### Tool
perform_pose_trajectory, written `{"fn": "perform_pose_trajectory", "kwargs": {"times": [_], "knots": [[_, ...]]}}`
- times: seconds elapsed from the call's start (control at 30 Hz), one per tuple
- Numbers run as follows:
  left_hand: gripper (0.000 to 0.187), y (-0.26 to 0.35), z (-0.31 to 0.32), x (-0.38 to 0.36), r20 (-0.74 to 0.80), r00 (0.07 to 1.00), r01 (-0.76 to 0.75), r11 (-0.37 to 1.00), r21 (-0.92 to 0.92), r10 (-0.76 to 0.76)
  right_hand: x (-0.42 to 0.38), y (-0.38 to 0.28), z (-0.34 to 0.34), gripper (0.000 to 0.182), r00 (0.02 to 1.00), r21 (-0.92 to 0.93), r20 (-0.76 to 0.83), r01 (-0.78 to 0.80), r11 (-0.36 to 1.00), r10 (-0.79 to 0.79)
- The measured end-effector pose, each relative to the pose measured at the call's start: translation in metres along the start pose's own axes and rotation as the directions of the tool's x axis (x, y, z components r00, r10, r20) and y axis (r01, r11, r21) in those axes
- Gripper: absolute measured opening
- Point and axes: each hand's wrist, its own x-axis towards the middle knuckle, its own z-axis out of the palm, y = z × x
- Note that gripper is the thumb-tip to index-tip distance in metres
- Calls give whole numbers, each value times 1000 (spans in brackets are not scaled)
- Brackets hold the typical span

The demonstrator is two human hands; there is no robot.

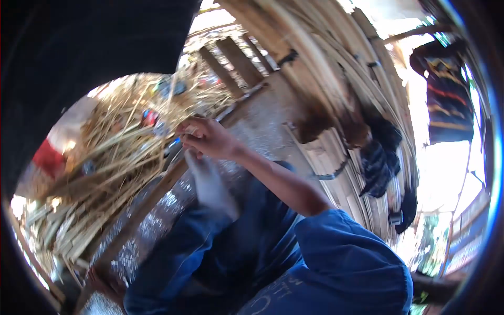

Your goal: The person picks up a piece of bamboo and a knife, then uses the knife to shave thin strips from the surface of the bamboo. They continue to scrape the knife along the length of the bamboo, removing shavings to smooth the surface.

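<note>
My right hand (207, 139) is raised near the middle, its bare forearm coming out of a blue sleeve. Its fingers are curled together around something small and pale that I cannot make out. Just below it, a pale, motion-blurred shape (210, 186) rises from blue cloth (184, 236); whether it is my left forearm or a foot is unclear. No fingers of my left hand can be told apart. Behind the right hand lie dry straw and split strips (110, 157).
A wooden rail (142, 205) runs diagonally beside a shiny, silvery surface (163, 207). Long wooden strips (325, 68) stand at upper right, with dark cloth (380, 157) against them. A striped garment (449, 100) hangs at far right. A dark shape covers the upper left.
</note>
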Motion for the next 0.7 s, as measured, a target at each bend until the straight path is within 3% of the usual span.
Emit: {"fn": "perform_pose_trajectory", "kwargs": {"times": [0.03, 0.1, 0.17, 0.2, 0.23, 0.27, 0.3, 0.33, 0.4, 0.47, 0.6, 0.67, 0.7], "knots": [[57, 0, 16, -4, 44, 999, -17, 1000, -24, 18, -8, 10, -17, 25, 964, -178, -69, 241, 954, -256], [58, -7, 25, -10, -25, 992, 123, 988, -96, -126, -22, 24, -89, 29, 973, -357, -121, 142, 923, -196], [59, -21, 16, -11, -108, 957, 250, 954, -167, -270, -37, 44, -172, 33, 934, -658, -289, -33, 752, -211], [60, -24, 9, -8, -149, 927, 310, 927, -211, -344, -54, 31, -216, 34, 906, -713, -370, -136, 688, -203], [56, -81, 4, -1, -222, 966, 143, 989, 43, -130, -58, 70, -274, 33, 828, -801, -402, -112, 588, -391], [57, -89, 1, 4, -228, 961, 166, 986, 34, -154, -75, 75, -319, 37, 780, -758, -538, -281, 589, -321], [57, -87, 1, 9, -229, 957, 192, 981, 37, -179, -91, 83, -375, 39, 811, -804, -531, -392, 447, -245], [58, -85, 1, 12, -222, 955, 212, 976, 50, -196, -106, 139, -450, 40, 914, -944, -289, -321, -73, -284], [59, -82, -2, 17, -207, 958, 225, 969, 103, -200, -146, 126, -480, 44, 656, -711, -702, -670, 215, -278], [60, -78, -7, 20, -185, 964, 225, 956, 187, -191, -170, 139, -510, 49, 584, -641, -759, -747, 173, -288], [62, -70, -39, 15, -102, 980, 201, 870, 451, -173, -181, 137, -525, 48, 510, -546, -838, -795, 266, -196], [63, -54, -98, 5, -43, 987, 148, 750, 644, -157, -182, 145, -534, 44, 583, -609, -793, -767, 204, -174], [64, -40, -145, -4, -20, 988, 120, 663, 739, -155, -181, 142, -537, 38, 576, -599, -801, -765, 237, -165]]}}
